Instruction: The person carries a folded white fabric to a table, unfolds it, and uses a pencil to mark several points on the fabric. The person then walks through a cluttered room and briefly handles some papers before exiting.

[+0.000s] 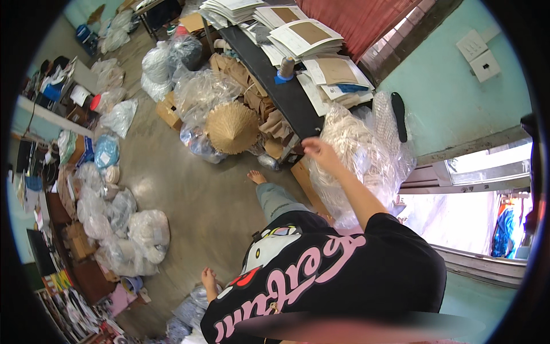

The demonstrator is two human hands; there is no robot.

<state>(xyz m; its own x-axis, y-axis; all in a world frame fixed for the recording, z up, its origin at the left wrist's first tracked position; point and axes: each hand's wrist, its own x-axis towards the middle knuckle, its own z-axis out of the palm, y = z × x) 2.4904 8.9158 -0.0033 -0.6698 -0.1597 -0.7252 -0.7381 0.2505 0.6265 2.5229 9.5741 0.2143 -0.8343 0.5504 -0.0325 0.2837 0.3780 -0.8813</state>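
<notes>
My right hand [322, 153] reaches out at the near corner of the black table [289, 97], beside a big clear plastic bag [358, 152] of cream-coloured cord or yarn. Its fingers are loosely bent, with nothing seen in them; whether they touch the table corner I cannot tell. Low at my side hangs my left hand [209, 278], above the floor, its fingers slightly curled and apart, holding nothing that I can see. A cone of grey thread [286, 67] on a blue base stands on the table near stacks of white cards [306, 37].
A conical straw hat [232, 127] lies on plastic bags and brown paper in front of the table. Filled clear bags [148, 235] line the left side of the floor [192, 200]. A window [470, 172] and a teal wall [447, 97] are at the right.
</notes>
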